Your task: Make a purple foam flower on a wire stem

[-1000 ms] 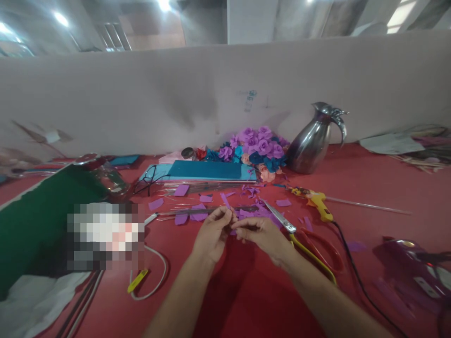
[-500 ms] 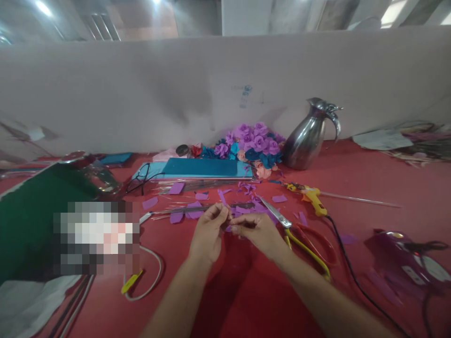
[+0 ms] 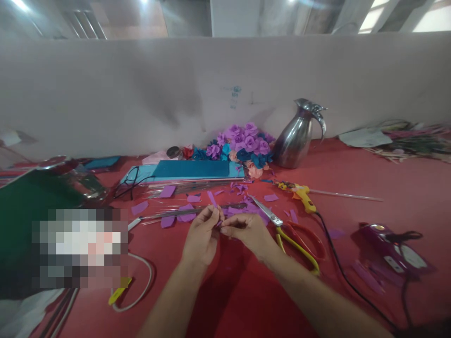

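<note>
My left hand [image 3: 201, 234] and my right hand [image 3: 246, 232] meet fingertip to fingertip over the red table [image 3: 225, 291], both pinched on a small purple paper piece [image 3: 220, 224] that barely shows between them. Several purple paper scraps [image 3: 183, 213] lie just beyond the hands, along with a bundle of thin wires [image 3: 176, 213]. Scissors with yellow and red handles [image 3: 289, 230] lie right beside my right hand. A yellow glue gun [image 3: 303, 196] rests further right, its black cord trailing toward me.
A pile of purple and blue paper roses [image 3: 243, 145] sits by the back wall, next to a steel jug [image 3: 298, 136]. Blue sheets [image 3: 190, 170] lie behind the scraps. A green sheet [image 3: 24, 211] is at the left, a purple device [image 3: 391, 244] at the right.
The view has shifted so everything sits further left in frame. My hands stay together, pinching the same small purple piece; the fingers have only shifted slightly.
</note>
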The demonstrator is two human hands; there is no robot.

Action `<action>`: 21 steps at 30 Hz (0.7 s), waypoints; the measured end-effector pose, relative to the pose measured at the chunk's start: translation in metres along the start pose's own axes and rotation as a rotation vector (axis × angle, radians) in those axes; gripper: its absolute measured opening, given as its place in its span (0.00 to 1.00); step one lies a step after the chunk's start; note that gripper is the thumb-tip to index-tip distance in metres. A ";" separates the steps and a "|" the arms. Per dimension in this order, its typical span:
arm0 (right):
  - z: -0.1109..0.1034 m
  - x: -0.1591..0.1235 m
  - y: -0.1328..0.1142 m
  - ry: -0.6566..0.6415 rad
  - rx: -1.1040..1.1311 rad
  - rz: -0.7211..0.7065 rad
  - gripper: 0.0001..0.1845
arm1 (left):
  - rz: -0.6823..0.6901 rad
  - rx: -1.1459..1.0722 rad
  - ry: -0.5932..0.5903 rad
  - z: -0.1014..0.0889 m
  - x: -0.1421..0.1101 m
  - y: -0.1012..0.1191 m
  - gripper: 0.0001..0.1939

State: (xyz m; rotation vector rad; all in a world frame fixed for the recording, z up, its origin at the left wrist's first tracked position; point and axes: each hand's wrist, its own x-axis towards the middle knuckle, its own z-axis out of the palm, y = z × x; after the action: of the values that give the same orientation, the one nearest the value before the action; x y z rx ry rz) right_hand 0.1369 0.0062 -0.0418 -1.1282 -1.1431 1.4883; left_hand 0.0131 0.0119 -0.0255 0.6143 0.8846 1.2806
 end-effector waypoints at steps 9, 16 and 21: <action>-0.004 0.002 0.005 0.026 -0.183 -0.132 0.05 | 0.123 0.124 0.006 0.000 -0.001 -0.001 0.10; -0.010 0.008 0.011 0.034 -0.250 -0.125 0.08 | 0.215 0.365 0.004 0.004 -0.007 -0.001 0.01; -0.008 0.008 0.012 0.014 -0.180 -0.121 0.09 | 0.220 0.413 0.002 0.008 -0.010 0.002 0.01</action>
State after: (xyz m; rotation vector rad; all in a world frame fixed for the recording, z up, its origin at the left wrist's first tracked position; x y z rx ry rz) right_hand 0.1418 0.0131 -0.0562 -1.1668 -1.3328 1.3033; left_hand 0.0181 0.0032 -0.0180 1.0589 1.1180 1.3003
